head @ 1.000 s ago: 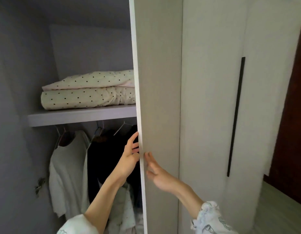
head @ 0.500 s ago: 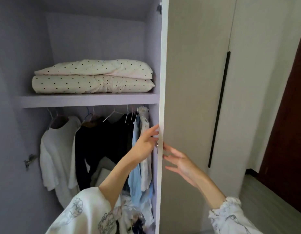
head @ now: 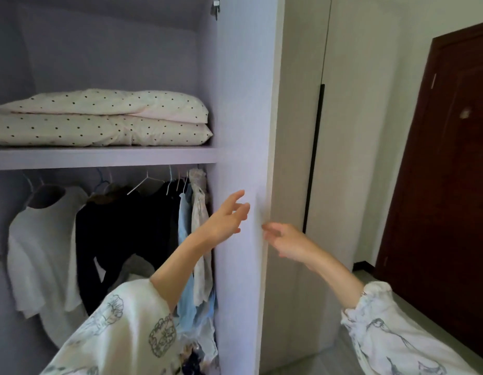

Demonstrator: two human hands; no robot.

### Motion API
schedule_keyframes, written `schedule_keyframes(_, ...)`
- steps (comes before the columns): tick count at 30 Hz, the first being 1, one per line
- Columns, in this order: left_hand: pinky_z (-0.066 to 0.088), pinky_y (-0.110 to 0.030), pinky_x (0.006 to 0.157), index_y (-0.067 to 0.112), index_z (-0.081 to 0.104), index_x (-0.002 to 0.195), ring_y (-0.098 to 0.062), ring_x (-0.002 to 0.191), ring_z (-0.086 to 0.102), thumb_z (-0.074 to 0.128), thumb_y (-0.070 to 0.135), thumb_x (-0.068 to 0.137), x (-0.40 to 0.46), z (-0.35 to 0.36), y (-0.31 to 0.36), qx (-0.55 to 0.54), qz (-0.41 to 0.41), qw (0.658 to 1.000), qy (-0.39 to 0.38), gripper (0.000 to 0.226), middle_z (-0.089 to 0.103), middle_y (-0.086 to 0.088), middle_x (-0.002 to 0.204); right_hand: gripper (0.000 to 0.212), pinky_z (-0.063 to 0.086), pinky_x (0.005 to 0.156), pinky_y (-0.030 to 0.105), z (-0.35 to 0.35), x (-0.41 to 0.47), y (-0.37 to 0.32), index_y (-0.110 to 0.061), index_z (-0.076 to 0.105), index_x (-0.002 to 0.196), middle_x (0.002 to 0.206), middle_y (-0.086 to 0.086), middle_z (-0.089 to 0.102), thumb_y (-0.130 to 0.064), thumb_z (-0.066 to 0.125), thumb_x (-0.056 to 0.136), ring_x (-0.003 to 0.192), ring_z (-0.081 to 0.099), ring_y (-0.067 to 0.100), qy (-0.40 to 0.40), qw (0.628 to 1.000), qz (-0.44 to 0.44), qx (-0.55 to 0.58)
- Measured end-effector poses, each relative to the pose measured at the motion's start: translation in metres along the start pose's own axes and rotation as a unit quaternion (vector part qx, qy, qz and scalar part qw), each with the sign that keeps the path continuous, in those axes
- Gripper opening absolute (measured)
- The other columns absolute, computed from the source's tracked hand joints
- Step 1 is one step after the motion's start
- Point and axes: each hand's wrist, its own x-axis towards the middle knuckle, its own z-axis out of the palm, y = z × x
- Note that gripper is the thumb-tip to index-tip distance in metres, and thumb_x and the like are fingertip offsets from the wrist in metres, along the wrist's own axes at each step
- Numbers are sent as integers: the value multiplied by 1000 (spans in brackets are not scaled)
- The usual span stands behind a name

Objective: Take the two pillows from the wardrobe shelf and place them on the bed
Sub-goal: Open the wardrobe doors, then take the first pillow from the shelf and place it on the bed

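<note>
Pillows: two cream, black-dotted pillows lie stacked on the wardrobe shelf [head: 105, 157]; the upper pillow [head: 118, 104] rests on the lower pillow [head: 99, 131], both above your hands and touched by neither.
Your left hand [head: 226, 216]: raised in front of the inner face of the open wardrobe door [head: 243, 163], fingers loosely spread, holding nothing.
Your right hand [head: 285, 240]: just past the door's outer edge, blurred, fingers slightly curled and apart, empty.
Sleeves: both are white with a grey printed pattern.
Hanging clothes: a white top [head: 42, 239], a black garment [head: 121, 234] and a pale blue shirt [head: 187, 266] hang under the shelf.
Room door: a dark brown door [head: 451, 185] stands to your right.
</note>
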Motion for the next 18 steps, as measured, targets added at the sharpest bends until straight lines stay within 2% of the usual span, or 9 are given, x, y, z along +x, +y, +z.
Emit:
schedule_keyframes(2, 47, -35, 95, 29, 30, 140, -17, 113, 52, 41, 30, 96, -1, -13, -5, 36, 5, 999, 5, 45, 51, 3, 124, 34, 47, 88, 28, 0, 3, -7, -17, 50, 127, 126, 1, 54, -27, 42, 96, 110, 57, 17, -16, 1000, 13, 24)
schedule_keyframes(4, 47, -31, 91, 27, 34, 139, -16, 111, 52, 41, 27, 96, -2, -32, -8, 91, 12, 996, -1, 44, 50, 2, 127, 20, 52, 84, 30, 5, 10, -19, -24, 55, 110, 117, -2, 59, -27, 44, 94, 99, 62, 14, -29, 997, 11, 69)
schedule_keyframes(7, 42, -23, 82, 20, 42, 136, -12, 108, 51, 41, 21, 97, 4, -69, -8, 162, 27, 986, 6, 39, 53, -3, 129, 10, 52, 87, 33, 17, 31, -44, -30, 54, 97, 114, 0, 62, -27, 46, 92, 101, 62, 16, -33, 995, -18, 89)
schedule_keyframes(10, 40, -15, 76, 16, 47, 133, -10, 106, 52, 40, 19, 97, 14, -114, -5, 218, 27, 976, 3, 36, 56, -2, 123, 11, 51, 86, 35, 33, 62, -78, -32, 55, 89, 115, 7, 63, -26, 47, 93, 105, 62, 22, -25, 994, -62, 82)
schedule_keyframes(12, 38, -5, 68, 16, 49, 130, -10, 103, 53, 40, 19, 97, 22, -148, -4, 238, 26, 971, 5, 34, 57, -1, 119, 12, 51, 89, 39, 47, 88, -100, -28, 58, 100, 118, 11, 63, -27, 47, 94, 108, 60, 28, -12, 993, -90, 69)
schedule_keyframes(15, 40, -2, 67, 18, 51, 129, -13, 102, 56, 40, 18, 97, 35, -204, -9, 256, 26, 966, 37, 33, 60, -3, 117, 30, 47, 96, 35, 69, 133, -131, -19, 55, 121, 124, 6, 61, -29, 47, 94, 112, 58, 20, 6, 990, -129, 55)
schedule_keyframes(16, 40, -4, 68, 19, 50, 129, -14, 103, 56, 40, 18, 97, 40, -223, -12, 260, 27, 964, 47, 33, 60, -3, 118, 31, 45, 97, 35, 77, 149, -141, -18, 55, 122, 124, 6, 60, -29, 48, 94, 112, 57, 18, 15, 989, -141, 51)
schedule_keyframes(18, 44, -16, 79, 21, 47, 131, -15, 105, 56, 41, 19, 97, 50, -261, -20, 261, 29, 963, 63, 35, 59, -2, 119, 30, 45, 97, 37, 93, 185, -163, -19, 57, 120, 122, 5, 61, -29, 49, 93, 109, 58, 17, 35, 985, -160, 45)
